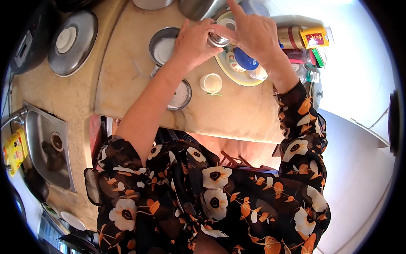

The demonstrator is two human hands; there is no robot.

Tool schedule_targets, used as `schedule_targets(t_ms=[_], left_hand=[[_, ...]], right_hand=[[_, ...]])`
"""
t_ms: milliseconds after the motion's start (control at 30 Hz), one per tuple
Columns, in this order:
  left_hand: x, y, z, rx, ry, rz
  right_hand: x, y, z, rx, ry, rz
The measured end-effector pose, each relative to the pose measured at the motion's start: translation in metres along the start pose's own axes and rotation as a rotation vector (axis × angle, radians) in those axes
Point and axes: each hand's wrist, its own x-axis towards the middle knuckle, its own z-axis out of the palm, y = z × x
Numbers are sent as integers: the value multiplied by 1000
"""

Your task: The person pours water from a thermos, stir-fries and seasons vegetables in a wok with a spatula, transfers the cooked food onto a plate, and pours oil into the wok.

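My left hand [192, 45] is closed around a small shiny metal jar [219, 40] above the far part of the counter. My right hand [259, 36] meets it from the other side, its thumb across the jar and its index finger stretched out; its other fingers are mostly hidden. Under the hands lies a yellow-rimmed tray [243, 81] with a round blue lid [245, 58] and white cups. Left of them stands a metal pan [163, 44]. Nearer me are a round metal lid [181, 95] and a small cream cup [210, 83] with a green strip beside it.
A large pot lid [72, 44] lies at the far left beside a dark appliance [34, 40]. Below is a steel sink [46, 148] with a yellow package [15, 150] at its edge. Bottles and a yellow box [315, 37] line the wall at right.
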Motion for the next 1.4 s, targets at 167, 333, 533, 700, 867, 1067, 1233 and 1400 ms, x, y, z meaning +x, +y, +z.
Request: schedule_targets(t_ms=[167,333,533,700,867,1067,1233,1400], left_hand=[[-1,-1,1,-61,1,12],[-2,1,1,-43,-11,-16],[-1,4,-4,-69,-37,-50],[2,3,-2,-63,-56,-43],[1,4,-2,-23,-58,-37],[1,5,-3,-39,-75,-79],[1,1,-2,-10,-43,-17],[1,-1,2,-33,-30,-7]], right_hand=[[-2,27,22,74,231,-310],[4,6,3,-70,-82,-2],[-1,15,9,194,217,-288],[-1,15,11,141,88,-97],[-5,23,19,233,210,-287],[-8,7,33,168,149,79],[-7,9,18,87,186,-52],[-7,23,22,238,241,-318]])
